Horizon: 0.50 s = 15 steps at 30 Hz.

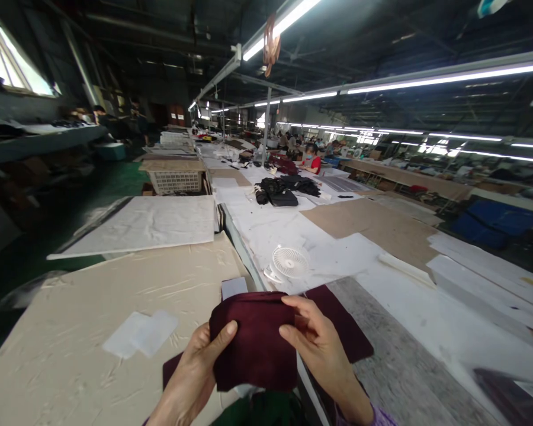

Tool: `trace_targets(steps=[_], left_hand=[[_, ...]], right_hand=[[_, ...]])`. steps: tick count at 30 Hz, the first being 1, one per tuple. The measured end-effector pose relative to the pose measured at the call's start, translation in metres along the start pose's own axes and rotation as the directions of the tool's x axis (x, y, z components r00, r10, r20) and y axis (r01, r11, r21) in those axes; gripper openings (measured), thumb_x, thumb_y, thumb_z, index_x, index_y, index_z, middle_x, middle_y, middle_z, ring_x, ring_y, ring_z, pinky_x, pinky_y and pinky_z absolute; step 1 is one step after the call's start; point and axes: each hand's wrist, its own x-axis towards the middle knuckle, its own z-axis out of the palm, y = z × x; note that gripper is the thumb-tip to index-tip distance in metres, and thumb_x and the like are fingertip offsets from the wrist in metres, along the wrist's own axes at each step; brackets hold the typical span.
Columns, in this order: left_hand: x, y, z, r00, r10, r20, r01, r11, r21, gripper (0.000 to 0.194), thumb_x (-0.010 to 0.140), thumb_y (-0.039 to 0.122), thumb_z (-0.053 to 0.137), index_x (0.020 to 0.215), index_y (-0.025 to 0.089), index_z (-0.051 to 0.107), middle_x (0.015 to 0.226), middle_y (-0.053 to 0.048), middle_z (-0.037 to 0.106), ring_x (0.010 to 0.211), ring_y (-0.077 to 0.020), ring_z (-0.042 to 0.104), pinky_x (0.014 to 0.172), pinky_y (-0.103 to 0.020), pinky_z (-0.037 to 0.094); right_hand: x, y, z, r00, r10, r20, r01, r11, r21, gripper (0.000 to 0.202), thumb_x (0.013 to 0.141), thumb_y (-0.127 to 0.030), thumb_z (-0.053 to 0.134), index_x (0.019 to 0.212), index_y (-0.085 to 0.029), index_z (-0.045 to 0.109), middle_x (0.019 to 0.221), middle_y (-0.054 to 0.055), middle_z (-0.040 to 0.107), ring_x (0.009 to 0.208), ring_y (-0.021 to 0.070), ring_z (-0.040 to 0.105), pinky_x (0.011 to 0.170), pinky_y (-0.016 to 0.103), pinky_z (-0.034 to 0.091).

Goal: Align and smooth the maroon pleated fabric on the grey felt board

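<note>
A dark maroon piece of cloth (255, 343) is held up between my two hands at the lower middle. My left hand (198, 361) grips its left side, thumb on the front and fingers behind. At the upper right edge, my right hand (317, 340) pinches the cloth between thumb and fingers. More maroon cloth (344, 322) lies on the grey surface to the right, partly behind my right hand. Another maroon corner (171, 370) shows beside my left wrist. Pale square sheets (140, 334) rest on the cream-covered surface at left.
A white fan (290, 261) lies on the white-covered table (337, 260) ahead. Dark garments (286, 190) are piled farther back. A crate (177, 180) stands at the back left. A person in red (311, 160) is at the far table. Brown paper (373, 222) lies to the right.
</note>
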Motion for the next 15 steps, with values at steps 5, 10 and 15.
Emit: trace_targets(steps=[5,10,15], left_hand=[[-0.003,0.004,-0.003,0.999,-0.021,0.05,0.02,1.0,0.019,0.038,0.059,0.025,0.081,0.095,0.016,0.072,0.085,-0.008,0.075,0.08,-0.0257,0.07,0.072,-0.033,0.058],[-0.002,0.006,-0.01,0.996,-0.002,0.087,-0.005,0.997,0.082,0.036,0.062,0.025,0.08,0.096,0.017,0.073,0.089,-0.009,0.075,0.085,-0.0272,0.069,0.075,-0.034,0.057],[-0.005,0.013,-0.011,0.989,0.01,0.146,-0.032,0.988,0.149,0.032,0.069,0.028,0.075,0.1,0.019,0.072,0.092,-0.007,0.075,0.086,-0.0253,0.069,0.077,-0.032,0.055]], right_hand=[[-0.001,-0.01,-0.004,0.994,-0.101,0.035,0.104,0.987,-0.12,0.03,0.083,-0.031,0.062,0.113,-0.032,0.061,0.102,0.002,0.064,0.071,0.0143,0.057,0.062,0.027,0.05],[0.0,-0.016,-0.007,0.992,-0.099,0.076,0.108,0.986,-0.128,0.029,0.083,-0.032,0.063,0.112,-0.032,0.06,0.098,0.002,0.064,0.074,0.0154,0.059,0.065,0.027,0.051],[0.001,-0.017,-0.006,0.995,-0.053,0.083,0.061,0.993,-0.105,0.025,0.083,-0.034,0.061,0.108,-0.029,0.061,0.099,0.004,0.063,0.077,0.0165,0.06,0.065,0.028,0.052]])
